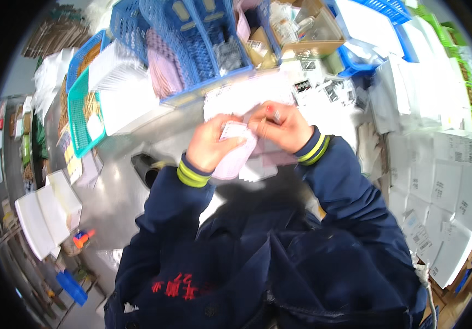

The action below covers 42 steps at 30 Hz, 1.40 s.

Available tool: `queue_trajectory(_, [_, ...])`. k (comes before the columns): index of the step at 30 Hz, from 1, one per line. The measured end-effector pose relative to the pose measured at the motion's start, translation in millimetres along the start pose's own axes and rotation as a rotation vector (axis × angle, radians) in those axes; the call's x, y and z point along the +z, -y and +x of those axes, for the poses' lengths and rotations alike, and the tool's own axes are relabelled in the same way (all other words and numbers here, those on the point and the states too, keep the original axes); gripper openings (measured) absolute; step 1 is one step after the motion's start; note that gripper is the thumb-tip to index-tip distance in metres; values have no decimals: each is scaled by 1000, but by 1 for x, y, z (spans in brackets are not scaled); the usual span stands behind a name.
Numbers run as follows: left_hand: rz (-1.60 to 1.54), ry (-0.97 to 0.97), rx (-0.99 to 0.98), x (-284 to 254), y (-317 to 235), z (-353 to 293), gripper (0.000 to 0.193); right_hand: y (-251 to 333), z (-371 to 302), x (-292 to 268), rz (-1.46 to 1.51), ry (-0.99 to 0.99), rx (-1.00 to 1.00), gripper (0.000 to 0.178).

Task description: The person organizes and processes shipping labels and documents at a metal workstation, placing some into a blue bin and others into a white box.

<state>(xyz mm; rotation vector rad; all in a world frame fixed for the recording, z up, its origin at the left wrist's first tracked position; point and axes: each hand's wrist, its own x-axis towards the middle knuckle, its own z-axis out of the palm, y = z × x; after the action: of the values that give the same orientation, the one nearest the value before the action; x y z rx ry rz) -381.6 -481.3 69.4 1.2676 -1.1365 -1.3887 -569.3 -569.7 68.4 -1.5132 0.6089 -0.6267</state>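
Pinching at the top edge of a small pale pink packet (236, 151), the fingers of both hands meet over the grey worktop (137, 186); the left hand (209, 143) curls round the packet's left side, thumb on its face, clasping it; the right hand (281, 127) closes on the upper right corner, fingertips bunched, one nail showing red; the packet hangs tilted between them, just above a few flat white and pink sheets (266, 164) lying on the worktop; dark blue sleeves with yellow-green cuffs (193, 176) run back from the wrists; beyond the hands stand blue mesh baskets (192, 38) stuffed with pink and grey packs, with a teal basket (79, 118) to the left beside a white stack; to the right, rows of white packets with labels (444, 181) overlap; an orange-tipped object (83, 238) lies at lower left
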Motion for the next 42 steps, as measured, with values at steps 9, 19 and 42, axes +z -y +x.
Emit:
queue_trajectory(9, [143, -49, -109, -11, 8, -5, 17, 9, 56, -74, -300, -711, -146, 13])
queue_trajectory(19, [193, -361, -112, -62, 9, -25, 27, 14, 69, -76, 126, -373, 224, 38])
queue_trajectory(42, [1111, -326, 383, 32, 105, -142, 33, -55, -91, 110, 401, -170, 1035, 38])
